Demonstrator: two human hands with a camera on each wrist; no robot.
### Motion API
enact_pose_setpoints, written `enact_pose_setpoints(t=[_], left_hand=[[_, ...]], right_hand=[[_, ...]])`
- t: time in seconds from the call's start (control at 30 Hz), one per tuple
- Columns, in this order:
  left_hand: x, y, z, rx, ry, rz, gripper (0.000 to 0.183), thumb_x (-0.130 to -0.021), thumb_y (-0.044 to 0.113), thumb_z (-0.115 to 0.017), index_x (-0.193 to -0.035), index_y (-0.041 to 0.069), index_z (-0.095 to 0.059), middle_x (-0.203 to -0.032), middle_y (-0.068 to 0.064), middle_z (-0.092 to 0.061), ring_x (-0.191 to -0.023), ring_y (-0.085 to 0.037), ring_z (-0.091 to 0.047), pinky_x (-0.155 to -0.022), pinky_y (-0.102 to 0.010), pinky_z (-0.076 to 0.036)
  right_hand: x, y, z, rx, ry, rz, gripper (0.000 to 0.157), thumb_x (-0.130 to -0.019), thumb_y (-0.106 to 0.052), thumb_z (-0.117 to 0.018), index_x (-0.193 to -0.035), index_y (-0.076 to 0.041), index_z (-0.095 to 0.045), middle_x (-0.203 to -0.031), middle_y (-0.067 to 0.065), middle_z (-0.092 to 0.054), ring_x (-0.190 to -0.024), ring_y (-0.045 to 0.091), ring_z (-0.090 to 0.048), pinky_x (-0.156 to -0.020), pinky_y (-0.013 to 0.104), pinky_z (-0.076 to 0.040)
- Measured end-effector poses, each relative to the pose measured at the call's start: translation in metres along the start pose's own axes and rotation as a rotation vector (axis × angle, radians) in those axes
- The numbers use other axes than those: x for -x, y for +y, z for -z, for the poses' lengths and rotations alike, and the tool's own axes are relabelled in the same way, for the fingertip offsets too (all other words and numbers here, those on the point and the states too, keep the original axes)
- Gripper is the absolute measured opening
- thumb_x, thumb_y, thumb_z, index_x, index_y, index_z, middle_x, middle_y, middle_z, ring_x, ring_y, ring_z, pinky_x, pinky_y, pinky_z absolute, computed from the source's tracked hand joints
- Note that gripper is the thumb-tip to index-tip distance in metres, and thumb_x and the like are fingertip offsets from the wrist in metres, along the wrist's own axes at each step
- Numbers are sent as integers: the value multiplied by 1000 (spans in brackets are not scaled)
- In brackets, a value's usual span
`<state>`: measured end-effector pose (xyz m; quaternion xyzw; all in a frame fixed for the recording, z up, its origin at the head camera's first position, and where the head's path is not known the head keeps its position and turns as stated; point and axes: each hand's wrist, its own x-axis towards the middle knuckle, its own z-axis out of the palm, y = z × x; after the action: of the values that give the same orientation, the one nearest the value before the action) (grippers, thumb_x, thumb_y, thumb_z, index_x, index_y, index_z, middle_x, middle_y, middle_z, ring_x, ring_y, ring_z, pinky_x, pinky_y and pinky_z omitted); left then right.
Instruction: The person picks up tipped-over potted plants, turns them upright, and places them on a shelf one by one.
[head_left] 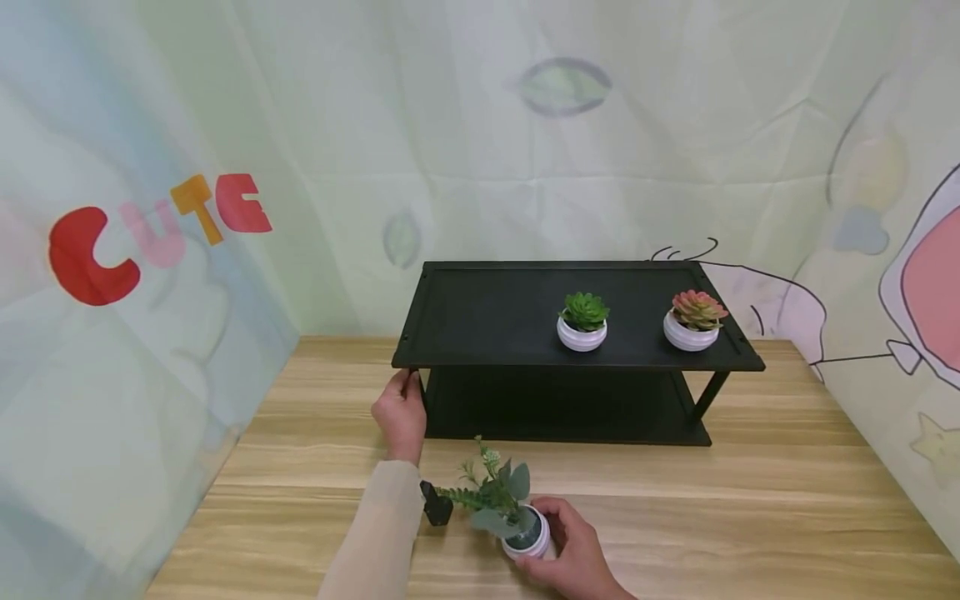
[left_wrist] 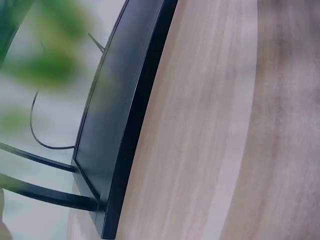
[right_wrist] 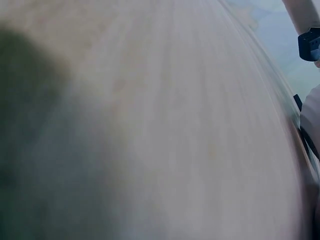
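Note:
A black two-tier shelf (head_left: 480,317) stands on the wooden table, its lower board (left_wrist: 117,110) filling the left side of the left wrist view. At the shelf's front left post, just under the top board, my left hand (head_left: 401,417) grips with curled fingers. In front of the shelf, my right hand (head_left: 570,546) holds a small white pot (head_left: 527,537) between thumb and fingers. Out of this pot grows a leafy artificial plant (head_left: 498,500), tilted toward my left forearm. Blurred green leaves (left_wrist: 50,65) cross the left wrist view.
On the shelf's top stand a green succulent (head_left: 585,312) and a pinkish succulent (head_left: 696,311), each in a white pot. A printed curtain (head_left: 480,183) hangs behind and beside the wooden table (head_left: 810,492). A black wrist camera (head_left: 437,504) sits on my left sleeve, close to the leaves.

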<state>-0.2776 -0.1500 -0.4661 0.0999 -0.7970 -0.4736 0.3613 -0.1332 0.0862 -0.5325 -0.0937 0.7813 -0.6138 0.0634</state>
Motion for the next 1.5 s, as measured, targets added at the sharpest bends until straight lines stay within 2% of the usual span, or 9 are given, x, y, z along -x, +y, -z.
enact_pose_setpoints(t=[0.23,0.37,0.6,0.87,1.37,1.5], left_hand=[[1,1,0,10,-13,42,17,-89,8,-61,-98,-2,-70,-96,-19,-69,-89,-31,-67,-74,-46,-52],[1,0,-1,7,-16,62,17,-89,8,-60,-99,-2,-70,-97,-18,-69,-90,-31,-67,-75,-46,-52],[0,1,-1,11,-9,41,17,-89,8,-61,-99,-2,-70,-96,-18,-69,-89,-31,-67,-74,-45,-52],[0,2,0,8,-6,33,17,-89,8,-61,-98,-2,-70,-95,-18,-70,-88,-31,-67,-73,-45,-52],[0,1,0,6,5,9,15,-88,8,-62,-96,-2,-71,-93,-18,-70,-85,-31,-67,-71,-46,-52],[0,1,1,13,-3,18,16,-88,8,-62,-97,-2,-70,-94,-18,-70,-86,-31,-67,-72,-46,-52]], right_hand=[[3,-3,2,-23,-22,-20,57,-64,-19,-83,-111,-7,-53,-112,7,-59,-108,13,-55,-90,14,-39],[3,-1,2,-12,-36,-36,57,-64,-21,-83,-111,-8,-53,-112,5,-59,-108,12,-56,-88,13,-39],[2,0,2,20,-47,-37,61,-65,-24,-82,-117,-9,-52,-114,4,-58,-111,17,-55,-89,12,-37],[2,-2,2,29,-64,5,62,-67,-24,-82,-120,-10,-52,-116,3,-58,-110,11,-55,-90,16,-40],[4,-9,1,8,-5,13,57,-64,-16,-82,-114,-4,-56,-114,7,-61,-107,8,-56,-89,13,-39],[2,-12,0,-15,17,61,54,-65,-10,-81,-112,-3,-55,-110,9,-61,-104,8,-58,-88,16,-42]])
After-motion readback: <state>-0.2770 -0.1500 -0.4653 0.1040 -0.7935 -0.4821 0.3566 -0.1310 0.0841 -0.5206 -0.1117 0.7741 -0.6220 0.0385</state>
